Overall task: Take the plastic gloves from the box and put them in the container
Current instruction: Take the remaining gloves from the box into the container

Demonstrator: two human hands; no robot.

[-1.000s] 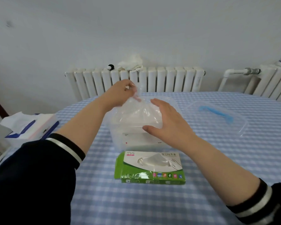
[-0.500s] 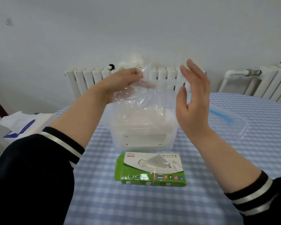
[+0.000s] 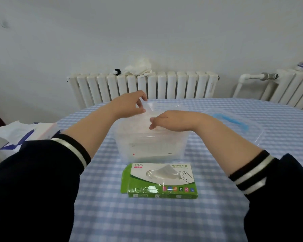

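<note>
Thin clear plastic gloves [image 3: 148, 119] lay in the open translucent container [image 3: 150, 145], far of the green cardboard box [image 3: 160, 180]. Our left hand [image 3: 131, 105] pinched one edge, while right fingers [image 3: 153, 124] pressed together, flattening them, we judged.

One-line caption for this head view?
Left hand pinches a clear plastic glove while right hand presses gloves into the clear plastic container.

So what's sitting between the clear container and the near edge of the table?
In the head view, the green glove box lies on the checked tablecloth, just in front of the container.
</note>
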